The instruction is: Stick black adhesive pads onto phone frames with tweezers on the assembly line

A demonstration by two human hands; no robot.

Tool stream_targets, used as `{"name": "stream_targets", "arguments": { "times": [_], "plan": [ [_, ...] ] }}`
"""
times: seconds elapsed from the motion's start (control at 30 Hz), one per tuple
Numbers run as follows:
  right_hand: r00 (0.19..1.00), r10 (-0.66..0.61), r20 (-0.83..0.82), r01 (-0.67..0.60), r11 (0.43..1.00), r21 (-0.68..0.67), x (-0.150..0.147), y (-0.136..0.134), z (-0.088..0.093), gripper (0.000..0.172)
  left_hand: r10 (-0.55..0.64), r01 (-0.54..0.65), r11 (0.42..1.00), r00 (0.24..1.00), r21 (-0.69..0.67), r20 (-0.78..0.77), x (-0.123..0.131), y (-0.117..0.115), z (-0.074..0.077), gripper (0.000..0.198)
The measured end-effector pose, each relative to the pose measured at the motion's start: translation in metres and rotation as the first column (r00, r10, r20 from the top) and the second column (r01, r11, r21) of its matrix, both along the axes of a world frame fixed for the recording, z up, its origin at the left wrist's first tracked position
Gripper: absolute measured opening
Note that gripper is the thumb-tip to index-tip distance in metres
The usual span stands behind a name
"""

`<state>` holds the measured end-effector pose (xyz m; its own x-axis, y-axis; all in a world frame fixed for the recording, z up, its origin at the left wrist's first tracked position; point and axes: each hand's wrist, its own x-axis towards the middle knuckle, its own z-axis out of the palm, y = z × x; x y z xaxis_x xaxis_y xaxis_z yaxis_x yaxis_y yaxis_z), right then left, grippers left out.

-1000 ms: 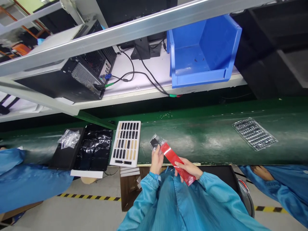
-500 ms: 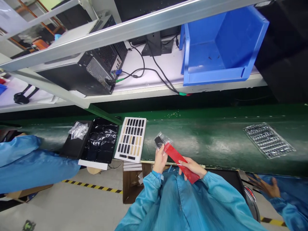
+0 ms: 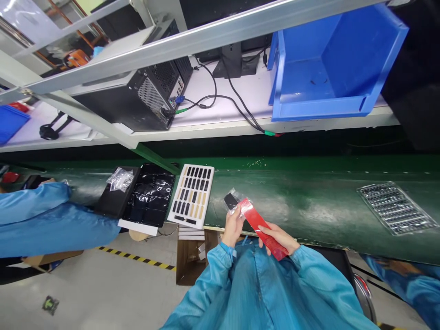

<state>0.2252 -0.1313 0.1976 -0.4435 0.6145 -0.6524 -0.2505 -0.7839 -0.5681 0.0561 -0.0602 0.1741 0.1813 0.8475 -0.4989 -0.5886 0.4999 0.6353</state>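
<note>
My left hand [image 3: 233, 225] is closed on a small clear plastic bag [image 3: 237, 200] with a dark flat piece in it, touching the upper end of a long red packet [image 3: 258, 220]. Around the lower part of that packet my right hand [image 3: 280, 237] is closed, thumb on top. Both hands are at the front edge of the green bench [image 3: 292, 192]. To their left lies a white foam tray [image 3: 191, 196] with rows of black strips, some slots showing tan. What exactly is inside the red packet cannot be seen.
A black tray [image 3: 149, 195] and a bag of clear plastic [image 3: 120, 178] lie left, beside a co-worker's blue sleeve [image 3: 51, 220]. A clear blister tray [image 3: 397, 207] is at right, near another person's sleeve [image 3: 426, 288]. Above are a blue bin [image 3: 319, 110] and a computer [image 3: 137, 98].
The whole view has shifted, so most things appear further right. Both hands keep hold of the bag and red packet. At right, the other person's hand has dropped lower and blurred.
</note>
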Motion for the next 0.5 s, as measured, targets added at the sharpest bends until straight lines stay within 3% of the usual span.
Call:
{"name": "stream_targets", "arguments": {
  "times": [0.23,0.5],
  "plan": [
    [1.0,-0.027,0.013,0.027,1.0,-0.008,-0.007,-0.001,-0.008,0.041,-0.015,0.015,1.0,1.0,0.0,-0.023,0.003,-0.002,0.0,0.021],
    [0.992,0.128,-0.003,-0.128,0.992,0.013,-0.003,0.006,0.006,0.058,-0.038,0.041,0.999,0.994,0.022,-0.103,0.001,-0.007,0.008,0.019]
  ]
}}
